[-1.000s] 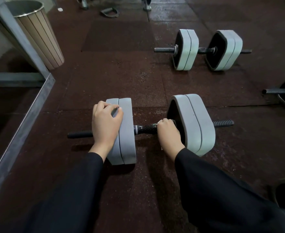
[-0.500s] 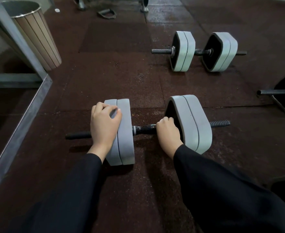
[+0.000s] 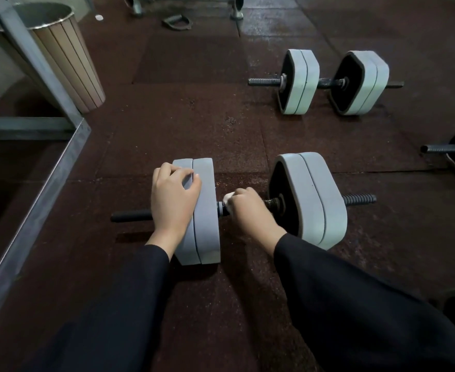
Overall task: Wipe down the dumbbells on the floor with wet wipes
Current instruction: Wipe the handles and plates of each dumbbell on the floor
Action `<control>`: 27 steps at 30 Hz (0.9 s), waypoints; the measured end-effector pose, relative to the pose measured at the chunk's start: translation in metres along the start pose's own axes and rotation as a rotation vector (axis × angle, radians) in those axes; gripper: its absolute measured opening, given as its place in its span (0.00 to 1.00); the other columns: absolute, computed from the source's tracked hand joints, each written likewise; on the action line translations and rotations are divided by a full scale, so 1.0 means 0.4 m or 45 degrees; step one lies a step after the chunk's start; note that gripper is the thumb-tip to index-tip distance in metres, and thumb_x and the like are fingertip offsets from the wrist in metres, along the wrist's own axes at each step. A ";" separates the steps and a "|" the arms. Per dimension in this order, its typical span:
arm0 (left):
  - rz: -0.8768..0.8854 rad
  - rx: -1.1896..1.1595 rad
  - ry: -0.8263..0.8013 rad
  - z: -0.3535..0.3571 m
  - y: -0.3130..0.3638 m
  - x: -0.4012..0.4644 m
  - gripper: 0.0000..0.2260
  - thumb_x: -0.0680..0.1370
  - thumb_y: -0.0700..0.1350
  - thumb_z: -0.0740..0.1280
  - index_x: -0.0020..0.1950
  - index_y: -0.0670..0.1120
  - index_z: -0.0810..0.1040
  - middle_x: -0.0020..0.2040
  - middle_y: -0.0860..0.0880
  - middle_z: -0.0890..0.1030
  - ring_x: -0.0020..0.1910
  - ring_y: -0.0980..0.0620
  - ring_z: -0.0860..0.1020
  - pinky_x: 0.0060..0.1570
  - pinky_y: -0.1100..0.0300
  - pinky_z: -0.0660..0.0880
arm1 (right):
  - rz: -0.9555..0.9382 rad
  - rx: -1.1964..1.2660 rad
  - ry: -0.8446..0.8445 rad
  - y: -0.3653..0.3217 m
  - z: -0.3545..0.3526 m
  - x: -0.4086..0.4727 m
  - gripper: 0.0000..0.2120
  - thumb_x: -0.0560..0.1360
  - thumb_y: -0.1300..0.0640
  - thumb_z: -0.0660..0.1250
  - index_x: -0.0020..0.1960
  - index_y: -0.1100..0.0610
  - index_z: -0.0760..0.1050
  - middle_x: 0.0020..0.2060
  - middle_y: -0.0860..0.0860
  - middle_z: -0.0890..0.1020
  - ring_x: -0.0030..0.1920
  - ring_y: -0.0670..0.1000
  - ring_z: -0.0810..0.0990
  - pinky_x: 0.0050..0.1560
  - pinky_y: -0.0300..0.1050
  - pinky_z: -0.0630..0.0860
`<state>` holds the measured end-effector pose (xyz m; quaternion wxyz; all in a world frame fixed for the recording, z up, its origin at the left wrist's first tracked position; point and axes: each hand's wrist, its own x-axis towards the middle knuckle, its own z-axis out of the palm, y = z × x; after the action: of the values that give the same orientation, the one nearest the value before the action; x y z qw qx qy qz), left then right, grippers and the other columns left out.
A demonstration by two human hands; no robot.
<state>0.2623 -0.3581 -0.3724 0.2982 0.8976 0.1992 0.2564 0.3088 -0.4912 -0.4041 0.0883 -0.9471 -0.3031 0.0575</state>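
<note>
A grey dumbbell point(image 3: 312, 200) lies crosswise on the dark rubber floor in front of me. My left hand point(image 3: 174, 200) rests over the top of its left pair of plates point(image 3: 204, 210), fingers curled on the upper edge. My right hand point(image 3: 249, 210) is closed around the handle between the plates, pressing a white wet wipe point(image 3: 228, 200) against the bar next to the left collar. Only a small corner of the wipe shows past my fingers. A second grey dumbbell point(image 3: 301, 81) lies farther away on the right.
A slatted bin point(image 3: 68, 57) stands at the far left behind a metal frame point(image 3: 33, 200) that runs along the left side. Part of a third bar point(image 3: 446, 149) juts in at the right edge. A metal handle point(image 3: 176, 22) and machine feet sit at the back.
My right hand has slid left along the handle, from beside the right plates to the left collar, and the wipe's white corner now shows. My left hand has stayed on the left plates.
</note>
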 end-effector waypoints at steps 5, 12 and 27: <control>0.003 0.017 0.000 0.001 -0.001 0.000 0.09 0.76 0.44 0.66 0.51 0.42 0.82 0.47 0.46 0.75 0.52 0.49 0.72 0.45 0.68 0.61 | -0.150 -0.019 0.033 -0.030 0.010 0.016 0.13 0.76 0.70 0.54 0.53 0.61 0.75 0.52 0.57 0.77 0.53 0.57 0.72 0.53 0.44 0.64; 0.011 0.021 0.010 0.003 -0.002 0.002 0.09 0.76 0.44 0.66 0.51 0.42 0.82 0.47 0.46 0.76 0.52 0.49 0.72 0.45 0.69 0.60 | -0.212 -0.060 0.026 -0.027 0.005 -0.019 0.14 0.75 0.71 0.56 0.59 0.64 0.72 0.57 0.59 0.74 0.57 0.57 0.69 0.56 0.45 0.62; 0.011 -0.002 0.003 0.000 -0.005 0.000 0.09 0.76 0.44 0.65 0.51 0.42 0.82 0.47 0.46 0.75 0.52 0.50 0.71 0.44 0.71 0.59 | 0.280 -0.203 0.360 0.060 0.041 -0.111 0.09 0.68 0.71 0.61 0.44 0.63 0.77 0.39 0.59 0.77 0.40 0.56 0.76 0.45 0.46 0.74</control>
<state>0.2620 -0.3567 -0.3737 0.2977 0.8979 0.1952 0.2589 0.2837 -0.5342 -0.4227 0.0477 -0.9772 -0.1861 -0.0909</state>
